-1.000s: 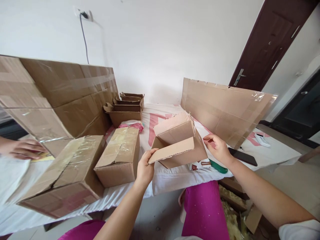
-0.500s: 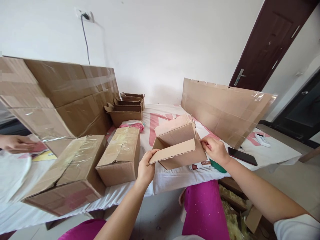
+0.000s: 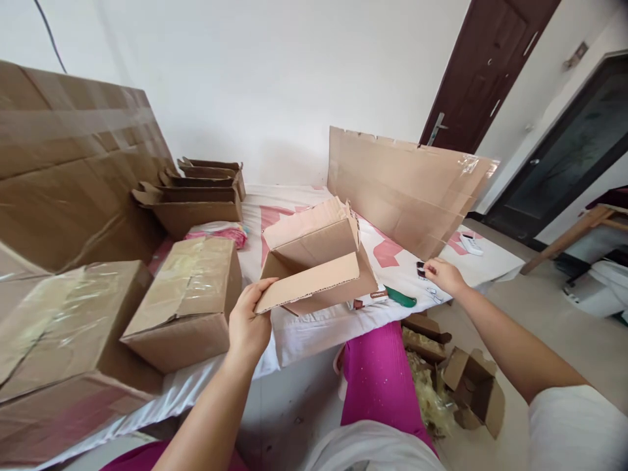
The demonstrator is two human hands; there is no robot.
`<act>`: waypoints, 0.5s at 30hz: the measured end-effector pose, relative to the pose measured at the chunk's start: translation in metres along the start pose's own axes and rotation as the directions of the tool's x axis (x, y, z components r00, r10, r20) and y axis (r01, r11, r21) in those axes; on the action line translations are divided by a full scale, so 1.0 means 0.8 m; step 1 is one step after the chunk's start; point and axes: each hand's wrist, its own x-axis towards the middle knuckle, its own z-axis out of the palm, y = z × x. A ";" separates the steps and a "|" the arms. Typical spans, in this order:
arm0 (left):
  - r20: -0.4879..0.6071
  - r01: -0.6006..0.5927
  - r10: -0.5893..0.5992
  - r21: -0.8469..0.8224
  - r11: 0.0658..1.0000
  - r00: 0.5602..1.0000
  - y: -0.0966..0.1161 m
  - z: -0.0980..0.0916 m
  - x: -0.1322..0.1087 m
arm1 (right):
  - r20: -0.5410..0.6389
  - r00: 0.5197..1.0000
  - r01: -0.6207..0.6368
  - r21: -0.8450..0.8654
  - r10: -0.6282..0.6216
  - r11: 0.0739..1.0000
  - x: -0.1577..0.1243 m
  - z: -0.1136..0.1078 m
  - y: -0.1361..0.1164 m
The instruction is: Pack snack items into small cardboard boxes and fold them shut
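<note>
My left hand (image 3: 251, 320) grips the near flap of an open cardboard box (image 3: 324, 275), thumb on top and fingers underneath. The box stands tilted at the table's front edge, its flaps up. Away to the right, my right hand (image 3: 444, 275) is low over the cloth, fingers pinched together. A small dark object (image 3: 420, 269) shows at its fingertips; the rest is hidden by the hand, so I cannot tell what it is. Between box and right hand lies a green object (image 3: 400, 296), beside a small white packet (image 3: 370, 299) partly under the box.
Two taped boxes (image 3: 189, 294) sit on the left, with several open boxes (image 3: 196, 206) behind. A tall carton (image 3: 73, 163) and an upright cardboard sheet (image 3: 397, 186) flank the table. A white device (image 3: 471, 244) lies far right. An open box (image 3: 473, 392) is on the floor.
My right hand has left the box's side and moved right, to where the black phone lay. My left hand still holds the flap. The view has turned right; the person's hand at far left is out of view.
</note>
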 end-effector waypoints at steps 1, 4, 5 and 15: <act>0.003 0.002 -0.002 0.001 1.000 1.000 0.000 0.001 0.000 | 0.030 0.999 -0.011 -0.018 0.012 1.000 -0.012 0.005 0.010; 0.021 -0.015 0.014 0.003 1.000 1.000 0.002 0.005 -0.001 | 0.117 0.993 -0.009 -0.038 0.014 0.999 -0.042 0.023 0.023; 0.026 -0.024 0.024 0.004 1.000 0.999 0.002 0.006 -0.001 | 0.149 0.989 0.001 -0.034 0.004 0.999 -0.047 0.027 0.024; 0.011 -0.095 0.095 0.010 0.995 0.995 0.002 0.007 -0.001 | 0.025 0.999 0.043 0.067 -0.045 0.997 -0.009 0.008 -0.023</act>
